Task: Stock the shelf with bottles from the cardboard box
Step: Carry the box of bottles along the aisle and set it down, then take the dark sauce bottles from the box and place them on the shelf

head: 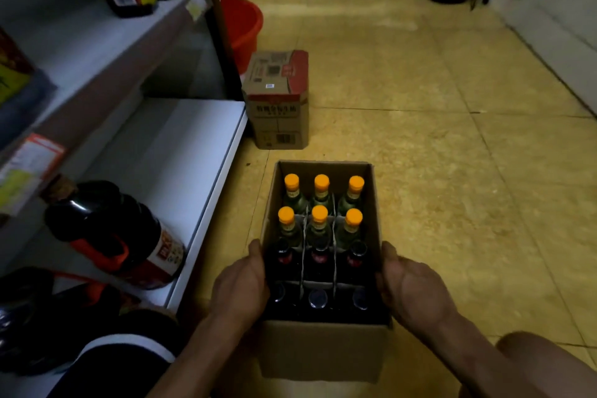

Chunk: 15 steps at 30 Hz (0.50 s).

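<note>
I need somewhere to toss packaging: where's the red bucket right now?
In the head view the red bucket stands on the floor, upper left of centre, beside the shelf's end post and just behind the closed cardboard box.

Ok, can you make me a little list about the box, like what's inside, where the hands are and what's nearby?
box: open box on the floor, split into cells
far rows: six orange-capped bottles
near rows: six dark bottles
left hand: left hand pressed flat on the left wall
right hand: right hand pressed flat on the right wall
shelf: low shelf to the left, with a dark jug on it
nearby: closed box and red bucket further off
</note>
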Each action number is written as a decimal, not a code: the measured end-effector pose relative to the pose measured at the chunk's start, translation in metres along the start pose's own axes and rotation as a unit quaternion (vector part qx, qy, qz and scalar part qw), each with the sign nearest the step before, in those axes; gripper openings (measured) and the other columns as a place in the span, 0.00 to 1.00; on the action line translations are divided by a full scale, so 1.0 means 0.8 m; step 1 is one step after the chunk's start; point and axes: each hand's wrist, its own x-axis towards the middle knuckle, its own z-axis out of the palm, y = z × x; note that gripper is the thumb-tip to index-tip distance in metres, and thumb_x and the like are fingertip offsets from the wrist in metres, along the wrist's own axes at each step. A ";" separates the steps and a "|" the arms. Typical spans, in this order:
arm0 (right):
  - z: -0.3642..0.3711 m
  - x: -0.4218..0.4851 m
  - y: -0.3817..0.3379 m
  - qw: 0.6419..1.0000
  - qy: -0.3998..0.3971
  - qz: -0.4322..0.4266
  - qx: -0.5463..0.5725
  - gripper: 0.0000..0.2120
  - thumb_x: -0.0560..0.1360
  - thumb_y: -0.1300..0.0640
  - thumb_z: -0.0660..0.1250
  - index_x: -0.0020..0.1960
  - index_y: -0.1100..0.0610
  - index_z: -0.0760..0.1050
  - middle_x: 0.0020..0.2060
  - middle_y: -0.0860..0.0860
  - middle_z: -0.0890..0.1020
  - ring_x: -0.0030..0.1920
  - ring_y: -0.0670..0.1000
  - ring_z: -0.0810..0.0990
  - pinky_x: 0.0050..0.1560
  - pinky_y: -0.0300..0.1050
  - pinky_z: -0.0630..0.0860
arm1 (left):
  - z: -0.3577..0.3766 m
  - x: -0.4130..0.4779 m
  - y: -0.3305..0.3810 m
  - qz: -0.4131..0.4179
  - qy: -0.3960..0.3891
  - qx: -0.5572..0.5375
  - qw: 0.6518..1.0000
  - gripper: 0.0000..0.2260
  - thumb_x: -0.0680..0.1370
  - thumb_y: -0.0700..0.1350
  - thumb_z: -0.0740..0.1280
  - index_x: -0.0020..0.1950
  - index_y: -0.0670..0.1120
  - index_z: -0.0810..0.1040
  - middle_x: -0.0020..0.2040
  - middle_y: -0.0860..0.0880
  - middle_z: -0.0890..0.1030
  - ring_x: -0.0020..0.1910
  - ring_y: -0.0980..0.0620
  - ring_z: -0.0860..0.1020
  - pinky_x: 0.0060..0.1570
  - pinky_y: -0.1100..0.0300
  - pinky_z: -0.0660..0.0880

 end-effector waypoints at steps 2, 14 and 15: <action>-0.003 -0.007 0.002 0.997 0.071 -0.038 -0.001 0.30 0.75 0.56 0.69 0.75 0.57 0.67 0.53 0.54 0.81 0.46 0.55 0.81 0.39 0.47 0.77 | 0.005 -0.013 0.000 0.010 0.016 -0.030 0.999 0.37 0.82 0.41 0.65 0.83 0.47 0.45 0.53 0.50 0.75 0.44 0.54 0.74 0.41 0.61 0.72; -0.008 -0.002 -0.041 0.988 -0.061 -0.111 -0.085 0.18 0.84 0.49 0.58 0.72 0.52 0.71 0.67 0.53 0.75 0.67 0.57 0.71 0.69 0.49 0.66 | 0.041 -0.030 0.061 0.301 0.056 -0.127 0.944 0.19 0.85 0.52 0.58 0.77 0.58 0.67 0.67 0.60 0.72 0.66 0.63 0.66 0.64 0.71 0.64; -0.009 0.001 -0.043 0.987 -0.055 -0.112 -0.103 0.17 0.84 0.52 0.57 0.71 0.52 0.72 0.66 0.54 0.77 0.66 0.57 0.72 0.69 0.50 0.66 | 0.042 -0.029 0.064 0.297 0.050 -0.130 0.945 0.20 0.85 0.52 0.58 0.78 0.58 0.66 0.67 0.59 0.72 0.66 0.62 0.66 0.65 0.70 0.64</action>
